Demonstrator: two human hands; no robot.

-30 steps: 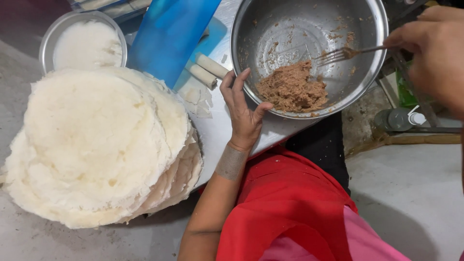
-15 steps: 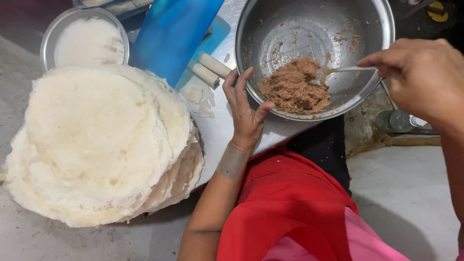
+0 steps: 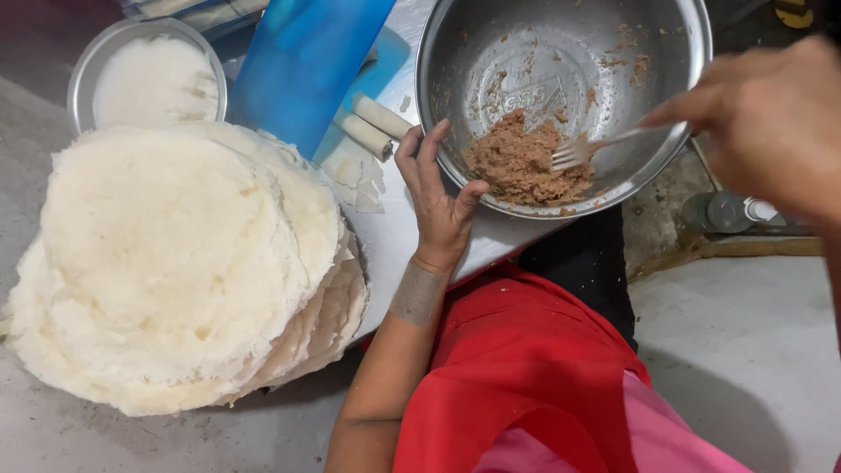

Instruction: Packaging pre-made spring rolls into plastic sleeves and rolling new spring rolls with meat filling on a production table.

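At upper right, the right hand (image 3: 771, 123) pinches a fork (image 3: 596, 149) now sunk into the brown filling (image 3: 526, 166) — scooping has begun — while the left hand (image 3: 438, 193), fingers spread, steadies the steel bowl (image 3: 561, 52)

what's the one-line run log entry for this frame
left hand: steadies steel bowl rim | right hand: holds fork in brown filling | nearby: wrapper stack

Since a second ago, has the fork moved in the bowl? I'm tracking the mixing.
Yes. The fork, held by the right hand, went from the steel bowl's right rim down into the brown filling.
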